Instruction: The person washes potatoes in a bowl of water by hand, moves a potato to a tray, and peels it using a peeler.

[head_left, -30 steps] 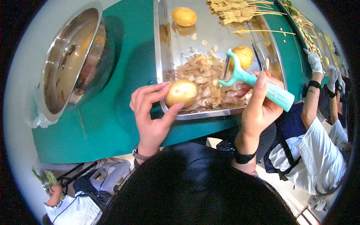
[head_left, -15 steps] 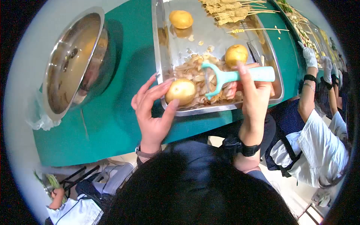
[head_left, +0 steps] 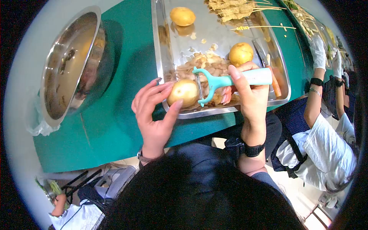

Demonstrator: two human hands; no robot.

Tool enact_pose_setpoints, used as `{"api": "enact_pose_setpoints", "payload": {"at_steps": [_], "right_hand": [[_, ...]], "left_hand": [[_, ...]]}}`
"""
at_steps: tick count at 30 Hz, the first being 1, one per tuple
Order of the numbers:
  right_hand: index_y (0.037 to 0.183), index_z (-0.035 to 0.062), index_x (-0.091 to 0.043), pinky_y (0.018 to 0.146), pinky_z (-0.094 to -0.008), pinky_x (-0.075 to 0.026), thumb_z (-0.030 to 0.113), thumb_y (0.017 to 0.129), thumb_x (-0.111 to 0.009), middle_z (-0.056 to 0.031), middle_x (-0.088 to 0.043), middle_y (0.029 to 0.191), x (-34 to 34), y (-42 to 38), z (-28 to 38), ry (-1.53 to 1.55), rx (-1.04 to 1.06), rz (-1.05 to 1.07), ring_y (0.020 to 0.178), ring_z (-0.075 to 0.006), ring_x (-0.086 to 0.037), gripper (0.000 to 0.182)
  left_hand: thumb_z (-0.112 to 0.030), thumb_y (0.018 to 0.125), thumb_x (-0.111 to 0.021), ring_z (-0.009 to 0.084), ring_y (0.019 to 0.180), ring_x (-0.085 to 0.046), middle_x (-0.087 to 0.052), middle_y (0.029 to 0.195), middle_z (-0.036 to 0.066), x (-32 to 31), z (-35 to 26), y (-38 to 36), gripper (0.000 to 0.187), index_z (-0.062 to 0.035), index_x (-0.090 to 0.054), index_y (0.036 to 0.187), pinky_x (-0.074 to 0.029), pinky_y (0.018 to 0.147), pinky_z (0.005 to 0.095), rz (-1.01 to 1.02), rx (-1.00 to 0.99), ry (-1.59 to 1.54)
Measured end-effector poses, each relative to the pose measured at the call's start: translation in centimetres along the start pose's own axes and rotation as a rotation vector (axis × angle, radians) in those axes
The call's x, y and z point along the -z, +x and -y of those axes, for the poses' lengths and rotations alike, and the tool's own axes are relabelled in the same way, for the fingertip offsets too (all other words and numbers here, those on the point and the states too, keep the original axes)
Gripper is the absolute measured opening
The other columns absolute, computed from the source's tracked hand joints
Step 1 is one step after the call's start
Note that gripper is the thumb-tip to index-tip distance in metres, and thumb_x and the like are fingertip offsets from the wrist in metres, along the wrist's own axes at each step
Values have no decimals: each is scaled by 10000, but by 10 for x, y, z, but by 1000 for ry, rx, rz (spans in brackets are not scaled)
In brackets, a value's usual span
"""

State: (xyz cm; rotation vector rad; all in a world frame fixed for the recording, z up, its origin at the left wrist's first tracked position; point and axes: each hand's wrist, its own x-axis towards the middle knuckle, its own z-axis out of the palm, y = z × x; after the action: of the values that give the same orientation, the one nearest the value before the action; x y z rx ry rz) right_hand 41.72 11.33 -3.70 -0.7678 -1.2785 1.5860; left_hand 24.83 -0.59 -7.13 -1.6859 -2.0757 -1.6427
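My left hand [head_left: 153, 111] grips a pale, mostly peeled potato [head_left: 182, 94] over the near left corner of a metal tray [head_left: 226, 113]. A mint-green Y-shaped peeler [head_left: 218, 81] is in my right hand [head_left: 253, 97], its handle under my thumb. The peeler's blade stands at the potato's right end, touching it or very close. Under the peeler lies a heap of potato peelings [head_left: 203, 63]. Behind my right hand rests an unpeeled potato [head_left: 241, 53], and another potato [head_left: 182, 16] sits farther back in the tray.
A large steel basin [head_left: 73, 61] of cloudy water stands on the green table [head_left: 99, 134] at left. Skewered food [head_left: 234, 9] lies at the tray's far end. An orange-handled tool [head_left: 275, 80] rests inside the right wall. Gloved co-workers [head_left: 322, 134] work at right.
The peeler has moved left, bringing its blade up to the potato. My left hand keeps its hold. The orange handle, hidden before, now shows.
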Motion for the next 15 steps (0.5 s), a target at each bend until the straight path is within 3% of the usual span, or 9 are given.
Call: {"api": "enact_pose_setpoints", "payload": {"at_steps": [5, 7, 12, 15], "right_hand": [[846, -1, -584, 468, -216, -460, 94, 837, -661, -63, -614, 627, -6, -1, -1, -129, -47, 35, 512, -94, -571, 123], [803, 8, -613, 530, -222, -461, 64, 805, -678, -30, -621, 661, -10, -4, -6, -351, 43, 71, 578, -79, -576, 85], [811, 17, -533, 401, -213, -439, 91, 868, -627, -55, -580, 574, -5, -4, -1, -113, 84, -157, 437, -100, -543, 132], [830, 5, -523, 418, -223, -454, 72, 873, -614, -67, -584, 581, 1, -1, -1, 20, 59, -39, 446, -112, -553, 121]], "left_hand": [[-192, 686, -773, 277, 1086, -541, -657, 1043, 43, 1, 1, 1, 291, -110, -650, 936, -325, 963, 373, 22, 33, -13], [-189, 681, -778, 280, 1092, -539, -656, 1047, 44, 0, 3, 0, 297, -111, -645, 935, -324, 965, 376, 24, 38, -27], [-187, 682, -781, 288, 1103, -534, -658, 1050, 48, 0, 5, -3, 312, -110, -631, 945, -320, 972, 380, 22, 24, -39], [-186, 683, -782, 286, 1100, -536, -660, 1047, 47, 1, 3, -3, 319, -109, -627, 950, -319, 975, 379, 31, 17, -37]]}}
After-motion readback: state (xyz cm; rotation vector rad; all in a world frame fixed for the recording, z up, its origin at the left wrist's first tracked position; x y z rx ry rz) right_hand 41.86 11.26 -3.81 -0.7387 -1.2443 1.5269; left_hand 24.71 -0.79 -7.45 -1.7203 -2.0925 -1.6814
